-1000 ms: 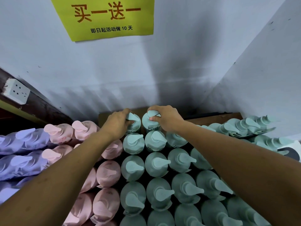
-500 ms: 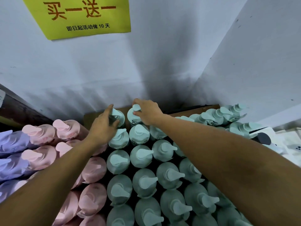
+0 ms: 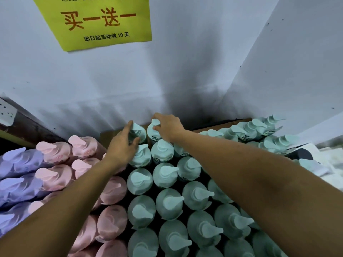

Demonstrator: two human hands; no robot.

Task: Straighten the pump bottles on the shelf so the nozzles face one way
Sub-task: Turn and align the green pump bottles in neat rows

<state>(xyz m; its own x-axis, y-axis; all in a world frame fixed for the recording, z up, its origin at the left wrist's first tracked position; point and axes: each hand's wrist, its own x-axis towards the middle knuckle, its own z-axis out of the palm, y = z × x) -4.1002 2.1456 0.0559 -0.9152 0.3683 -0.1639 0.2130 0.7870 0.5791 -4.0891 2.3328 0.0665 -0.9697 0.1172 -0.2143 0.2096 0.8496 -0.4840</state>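
the left hand (image 3: 123,145) is gripping the left back bottle (image 3: 139,129) at 12 o'clock, just by the wall (image 3: 92,89); the right hand (image 3: 169,128) is pinching the pump (image 3: 155,121) of the right back bottle (image 3: 152,134) beside it. i am judging it best to be holding each body firm and turning only until the nozzle is pointing toward 3 o'clock, like the nearer teal rows (image 3: 169,201). the yellow sign (image 3: 104,21) is reading "买一送一" and "即日起活动做 10 天"; bottle labels are too blurred.
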